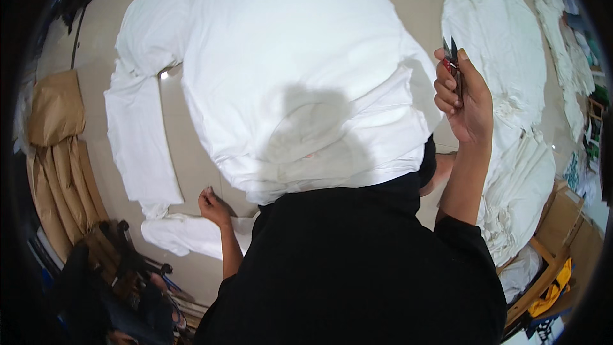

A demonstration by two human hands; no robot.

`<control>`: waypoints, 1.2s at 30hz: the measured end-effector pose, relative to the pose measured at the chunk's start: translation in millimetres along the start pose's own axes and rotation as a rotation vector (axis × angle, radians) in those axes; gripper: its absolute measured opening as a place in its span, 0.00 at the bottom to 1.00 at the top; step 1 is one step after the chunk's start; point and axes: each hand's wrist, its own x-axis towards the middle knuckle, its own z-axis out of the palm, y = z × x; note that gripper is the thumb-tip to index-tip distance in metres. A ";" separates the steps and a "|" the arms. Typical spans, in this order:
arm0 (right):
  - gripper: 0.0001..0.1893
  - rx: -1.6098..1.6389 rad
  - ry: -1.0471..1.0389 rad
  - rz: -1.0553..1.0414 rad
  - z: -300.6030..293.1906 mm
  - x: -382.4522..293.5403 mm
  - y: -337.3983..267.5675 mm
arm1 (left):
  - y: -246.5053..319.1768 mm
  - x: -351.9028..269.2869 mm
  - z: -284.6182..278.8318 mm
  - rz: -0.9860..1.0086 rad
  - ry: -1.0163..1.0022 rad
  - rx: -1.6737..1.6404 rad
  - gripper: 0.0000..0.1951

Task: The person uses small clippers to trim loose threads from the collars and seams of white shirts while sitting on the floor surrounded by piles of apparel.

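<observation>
White garments of thin cloth lie spread before me; the largest white garment reaches up to my waist, and a shadow falls across its near part. My right hand is raised at its right side, closed around small thread snips with dark blades pointing away from me and apart at the tips. Low at the left, my left hand hovers near the floor with fingertips drawn together; whether something thin is pinched there cannot be told. A white sleeve-like piece lies beyond it.
More white cloth lies in a long pile at the right. Brown paper packages line the left side. A chair base with casters stands at the lower left. Cardboard boxes and a yellow cloth are at the lower right.
</observation>
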 end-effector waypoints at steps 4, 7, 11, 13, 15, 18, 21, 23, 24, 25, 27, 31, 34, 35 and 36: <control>0.20 -0.197 0.289 -0.129 -57.4 21.2 5.8 | 6.7 6.6 -2.7 -0.048 -0.105 0.111 0.13; 0.20 -0.465 0.517 -0.136 -104.4 43.0 35.8 | -2.3 9.9 -9.0 -0.176 -0.272 0.173 0.13; 0.21 -0.616 0.659 -0.112 -170.2 45.4 89.2 | 18.9 15.1 -3.5 0.226 -0.074 0.221 0.14; 0.22 -0.826 0.695 -0.119 -214.6 49.6 127.1 | 21.5 18.3 -9.5 0.314 -0.070 0.354 0.15; 0.18 -1.094 0.673 -0.284 -240.1 44.2 162.3 | 30.3 18.3 -13.6 0.326 0.059 0.419 0.13; 0.15 -1.355 0.652 -0.376 -271.4 30.6 194.1 | 48.0 23.6 -19.1 0.060 -0.006 0.183 0.13; 0.13 -1.328 0.625 -0.355 -266.7 25.1 206.9 | 48.6 30.4 -20.2 0.001 -0.086 -0.090 0.13; 0.13 -1.375 0.635 -0.352 -255.7 19.3 203.6 | 127.8 35.7 -14.6 0.453 -0.034 -0.043 0.15; 0.13 -1.361 0.664 -0.338 -250.1 16.4 201.8 | 161.1 35.8 -8.9 0.536 -0.028 -0.105 0.18; 0.13 -1.342 0.689 -0.322 -245.0 13.0 201.7 | 190.7 37.1 -1.8 0.616 -0.092 -0.150 0.19; 0.13 -1.333 0.734 -0.323 -238.1 12.4 201.8 | 245.0 40.6 7.4 0.775 -0.202 -0.227 0.21; 0.12 -1.238 0.776 -0.288 -241.4 9.5 194.4 | 247.9 59.0 18.5 0.819 -0.503 -0.074 0.18; 0.10 -1.116 0.822 -0.286 -259.4 11.3 195.3 | 243.0 65.9 12.1 0.801 -0.380 -0.162 0.13; 0.10 -1.097 0.808 -0.271 -266.9 9.0 195.4 | 238.9 68.1 8.6 0.779 -0.347 -0.201 0.10; 0.09 -1.080 0.780 -0.263 -270.7 10.1 195.7 | 242.4 63.7 -0.8 0.779 -0.390 -0.169 0.08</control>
